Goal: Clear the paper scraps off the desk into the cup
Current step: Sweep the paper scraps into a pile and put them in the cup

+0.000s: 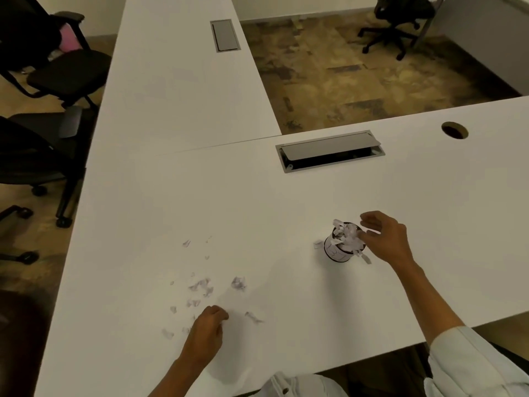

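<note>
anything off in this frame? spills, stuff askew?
Yes. The cup is heaped above its rim, and scraps have spilled beside its base, left and right. The cable hatch lid sits tilted, partly open. Loose scraps still litter the desk near the left hand.

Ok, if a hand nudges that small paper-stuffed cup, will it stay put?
Probably not firmly. The small round cup with the dark rim looks light, stands upright on the smooth white desk, and would likely slide or tip. The torn white paper scraps are heaped above its rim, so a bump could spill some. The right hand hovers at the rim and could steady it.
</note>
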